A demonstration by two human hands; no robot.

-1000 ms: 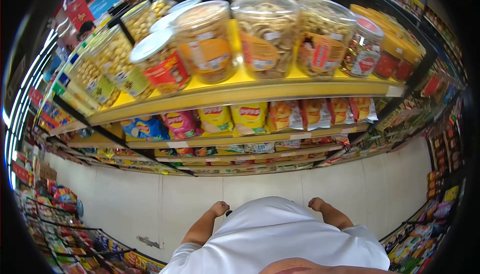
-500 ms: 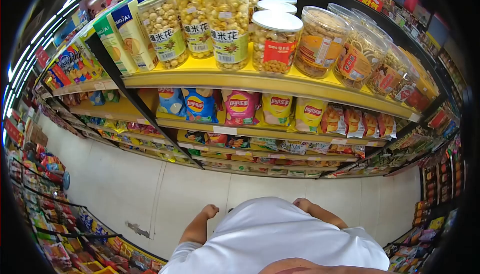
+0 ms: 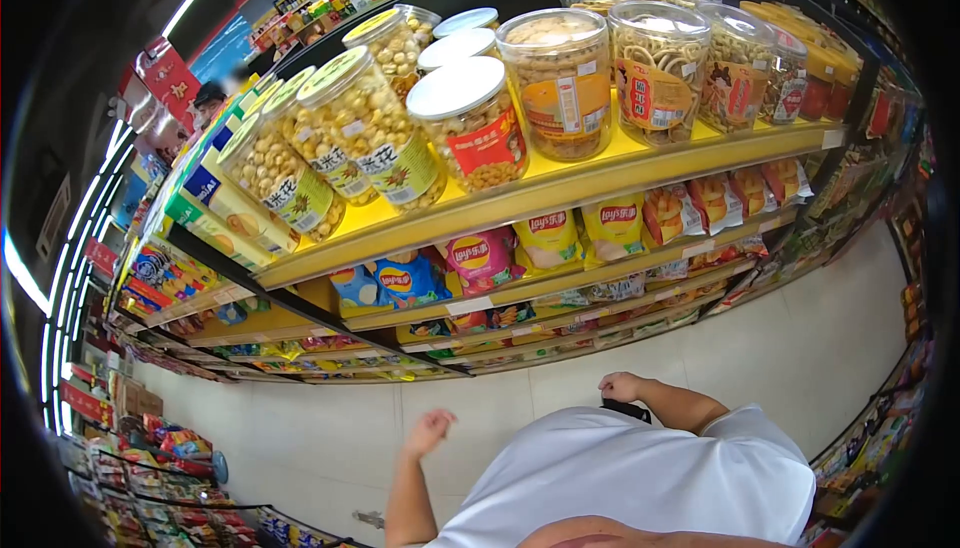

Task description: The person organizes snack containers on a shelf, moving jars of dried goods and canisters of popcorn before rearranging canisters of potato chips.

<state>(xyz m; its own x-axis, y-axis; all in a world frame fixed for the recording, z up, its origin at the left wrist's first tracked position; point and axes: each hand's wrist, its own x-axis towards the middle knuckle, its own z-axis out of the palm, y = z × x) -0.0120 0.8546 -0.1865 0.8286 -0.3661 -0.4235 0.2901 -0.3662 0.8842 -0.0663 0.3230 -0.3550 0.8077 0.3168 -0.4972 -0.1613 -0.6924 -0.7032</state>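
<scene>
On the yellow metal shelf (image 3: 560, 191), clear round plastic jars of popcorn with green lids (image 3: 362, 126) are ranged beside a white-lidded clear jar (image 3: 468, 126); glossy crinkled crisp bags (image 3: 482, 254) are stacked one tier below. Above the pale tiled floor (image 3: 780, 348), the left hand (image 3: 430, 431) is blurred, so its grip cannot be told. The right hand (image 3: 620, 386) is loosely curled, nothing seen in it, just beside a small black object (image 3: 628, 408) at the white shirt (image 3: 620, 478). Both hands are well apart from the shelf.
</scene>
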